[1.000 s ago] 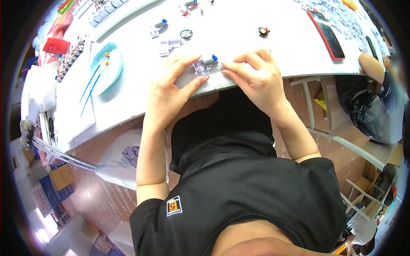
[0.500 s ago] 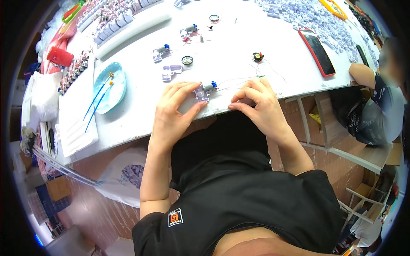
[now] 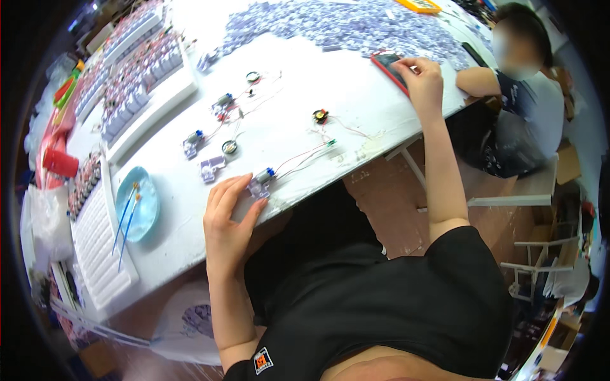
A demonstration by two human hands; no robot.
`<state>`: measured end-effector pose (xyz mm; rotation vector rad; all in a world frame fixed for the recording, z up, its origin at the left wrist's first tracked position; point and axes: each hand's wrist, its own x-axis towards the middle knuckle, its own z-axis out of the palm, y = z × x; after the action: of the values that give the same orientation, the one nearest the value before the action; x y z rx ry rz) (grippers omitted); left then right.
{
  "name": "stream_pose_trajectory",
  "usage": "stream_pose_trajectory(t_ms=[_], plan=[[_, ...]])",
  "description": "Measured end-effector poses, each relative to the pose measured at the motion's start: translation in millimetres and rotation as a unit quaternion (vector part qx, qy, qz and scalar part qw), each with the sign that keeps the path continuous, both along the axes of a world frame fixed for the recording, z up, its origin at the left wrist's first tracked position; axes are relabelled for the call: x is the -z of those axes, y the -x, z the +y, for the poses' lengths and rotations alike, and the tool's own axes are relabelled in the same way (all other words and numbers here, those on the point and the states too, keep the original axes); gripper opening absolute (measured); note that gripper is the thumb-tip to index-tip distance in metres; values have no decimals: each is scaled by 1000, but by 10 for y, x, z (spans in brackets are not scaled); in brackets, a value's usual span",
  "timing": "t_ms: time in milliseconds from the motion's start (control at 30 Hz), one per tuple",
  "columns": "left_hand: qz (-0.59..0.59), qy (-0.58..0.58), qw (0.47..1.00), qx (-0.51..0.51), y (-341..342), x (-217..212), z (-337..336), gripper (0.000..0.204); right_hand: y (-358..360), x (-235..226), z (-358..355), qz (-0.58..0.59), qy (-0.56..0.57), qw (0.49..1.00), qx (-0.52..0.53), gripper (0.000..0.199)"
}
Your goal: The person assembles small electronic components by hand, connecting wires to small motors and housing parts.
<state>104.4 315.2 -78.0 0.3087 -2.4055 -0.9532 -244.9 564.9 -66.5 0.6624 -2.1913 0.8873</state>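
Note:
My left hand (image 3: 227, 214) is at the table's front edge, thumb and forefinger closed about a clear plastic housing (image 3: 257, 188). A small motor with a blue end (image 3: 266, 174) sits in this housing, and thin wires run from it to the right. My right hand (image 3: 424, 81) is stretched far out to the right, over a red-cased phone (image 3: 389, 68). Its thumb and fingertips are bent together above the screen and cover part of it. Whether they pinch anything small or touch the phone, I cannot make out.
Two more motor housings (image 3: 192, 143), a bare housing (image 3: 212, 168) and round speakers (image 3: 229, 147) lie beyond my left hand. A blue dish (image 3: 138, 206) holding two brushes stands left. Plastic parts (image 3: 343, 25) are heaped at the back. A person (image 3: 524, 95) sits at the right.
My right hand has left the wires near the motor and reached right to the phone. My left hand stays at the housing. The whole view has turned to the right.

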Motion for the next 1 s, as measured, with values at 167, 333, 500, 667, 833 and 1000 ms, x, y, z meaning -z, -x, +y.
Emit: stream_pose_trajectory(t_ms=[167,333,500,667,833,1000], plan=[[6,-5,1000,0,-33,-13,4,43,1025,13,757,37,-111,973,198,22],[6,-8,1000,0,-57,2,-35,43,1632,374,1081,-179,-163,948,206,27],[10,-4,1000,9,-30,22,-40,44,1604,420,1220,-179,-100,956,211,31],[13,-3,1000,5,-67,-1,-34,43,932,183,842,-121,2,984,133,31],[18,-11,1000,1,-64,6,-32,43,-283,16,64,-88,24,993,-74,15],[9,-6,1000,13,-48,-33,-18,42,-535,108,-475,-72,-63,979,-182,22]])
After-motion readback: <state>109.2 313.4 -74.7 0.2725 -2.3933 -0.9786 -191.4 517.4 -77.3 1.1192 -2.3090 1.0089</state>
